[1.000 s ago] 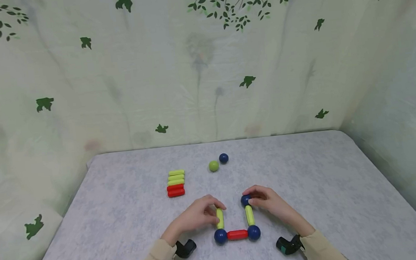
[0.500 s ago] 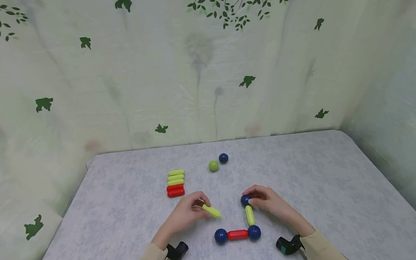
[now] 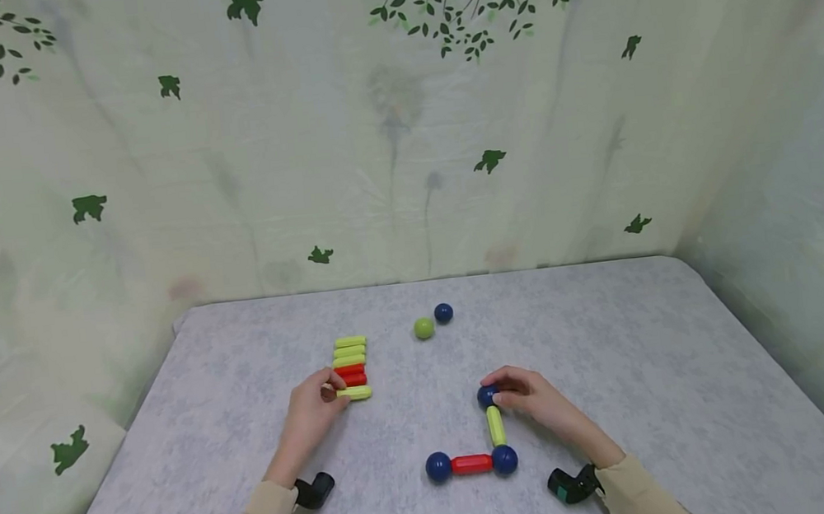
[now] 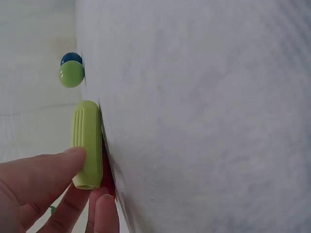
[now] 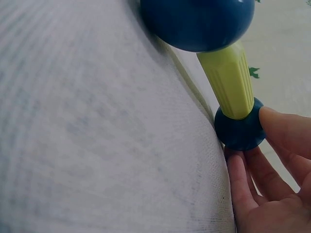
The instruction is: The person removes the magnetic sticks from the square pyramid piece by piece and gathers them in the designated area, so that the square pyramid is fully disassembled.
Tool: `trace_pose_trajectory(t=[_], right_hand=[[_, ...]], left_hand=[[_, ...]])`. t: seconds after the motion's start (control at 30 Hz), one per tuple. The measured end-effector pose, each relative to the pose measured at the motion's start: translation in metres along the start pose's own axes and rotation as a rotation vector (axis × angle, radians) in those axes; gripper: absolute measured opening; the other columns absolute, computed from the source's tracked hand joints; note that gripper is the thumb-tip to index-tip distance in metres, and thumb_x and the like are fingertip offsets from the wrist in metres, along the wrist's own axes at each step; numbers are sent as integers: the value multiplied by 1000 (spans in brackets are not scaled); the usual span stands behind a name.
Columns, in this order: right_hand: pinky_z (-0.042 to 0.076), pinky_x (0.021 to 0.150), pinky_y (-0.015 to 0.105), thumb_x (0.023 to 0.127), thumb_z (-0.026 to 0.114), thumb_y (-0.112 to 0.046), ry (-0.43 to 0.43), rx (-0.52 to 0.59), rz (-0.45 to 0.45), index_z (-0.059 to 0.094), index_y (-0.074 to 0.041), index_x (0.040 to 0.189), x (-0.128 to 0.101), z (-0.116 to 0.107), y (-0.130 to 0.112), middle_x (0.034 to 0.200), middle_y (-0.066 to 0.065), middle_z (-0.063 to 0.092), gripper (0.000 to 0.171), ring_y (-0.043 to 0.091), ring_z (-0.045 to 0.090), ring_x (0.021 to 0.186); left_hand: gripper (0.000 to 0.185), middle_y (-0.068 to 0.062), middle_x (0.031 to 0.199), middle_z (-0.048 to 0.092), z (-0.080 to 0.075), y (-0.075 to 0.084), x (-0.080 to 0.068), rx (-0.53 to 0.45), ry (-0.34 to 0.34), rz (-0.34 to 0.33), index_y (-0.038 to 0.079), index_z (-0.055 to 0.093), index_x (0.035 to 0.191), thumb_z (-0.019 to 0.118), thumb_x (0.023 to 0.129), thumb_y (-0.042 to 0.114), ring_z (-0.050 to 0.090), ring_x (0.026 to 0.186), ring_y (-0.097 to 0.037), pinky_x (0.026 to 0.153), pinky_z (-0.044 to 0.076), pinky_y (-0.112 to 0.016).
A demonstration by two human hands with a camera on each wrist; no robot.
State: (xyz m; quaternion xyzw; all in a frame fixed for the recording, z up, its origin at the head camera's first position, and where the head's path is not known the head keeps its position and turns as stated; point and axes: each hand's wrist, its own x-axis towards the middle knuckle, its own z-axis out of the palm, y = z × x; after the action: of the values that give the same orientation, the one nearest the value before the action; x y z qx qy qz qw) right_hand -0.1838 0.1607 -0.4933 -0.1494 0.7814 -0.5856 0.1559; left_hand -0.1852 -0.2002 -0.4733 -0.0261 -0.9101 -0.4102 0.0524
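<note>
Your left hand [image 3: 312, 410] pinches a green rod [image 3: 357, 393] in its fingers [image 4: 46, 170] and lays it flat at the near end of the rod stack [image 3: 349, 360], left of centre on the tabletop [image 3: 613, 329], so it lines up with the rest. To the right, your right hand [image 3: 532, 398] curls its fingertips [image 5: 286, 131] round the blue ball [image 3: 487, 396] atop the upright rod [image 3: 496, 426], likely steadying the L-shaped frame, whose red rod [image 3: 471, 464] runs left to another ball [image 3: 438, 467].
</note>
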Motion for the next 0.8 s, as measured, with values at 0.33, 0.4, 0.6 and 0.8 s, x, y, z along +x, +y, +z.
trace_pose_trajectory(t=[0.33, 0.4, 0.6, 0.8], right_hand=[[44, 90, 35, 95, 60, -15, 5, -10, 9, 62, -5, 119, 1, 1, 0, 120, 9, 60, 26, 23, 55, 108], [44, 90, 35, 95, 60, -14, 7, -13, 10, 62, -5, 119, 1, 1, 0, 120, 9, 60, 26, 23, 55, 108], [44, 89, 34, 95, 61, -15, 6, -4, 10, 61, -4, 120, 1, 0, 1, 120, 9, 60, 28, 22, 55, 108], [45, 89, 31, 95, 60, -16, 4, -1, 2, 61, -3, 120, 1, 0, 0, 120, 10, 60, 28, 22, 55, 107]], left_hand=[[18, -6, 90, 47, 3, 7, 2, 82, -54, 69, 7, 57, 84, 72, 80, -3, 50, 84, -22, 73, 46, -36], [17, -5, 94, 49, 5, 14, -2, 22, -161, 156, 8, 59, 89, 71, 81, -1, 52, 87, -22, 75, 48, -35], [26, 0, 107, 58, 24, 45, -24, -133, -687, 296, 14, 59, 108, 72, 86, 13, 54, 97, -20, 80, 47, -30], [32, 13, 98, 51, 52, 66, -40, 1, -800, 407, 23, 53, 103, 77, 81, 20, 46, 94, -9, 82, 41, -25]])
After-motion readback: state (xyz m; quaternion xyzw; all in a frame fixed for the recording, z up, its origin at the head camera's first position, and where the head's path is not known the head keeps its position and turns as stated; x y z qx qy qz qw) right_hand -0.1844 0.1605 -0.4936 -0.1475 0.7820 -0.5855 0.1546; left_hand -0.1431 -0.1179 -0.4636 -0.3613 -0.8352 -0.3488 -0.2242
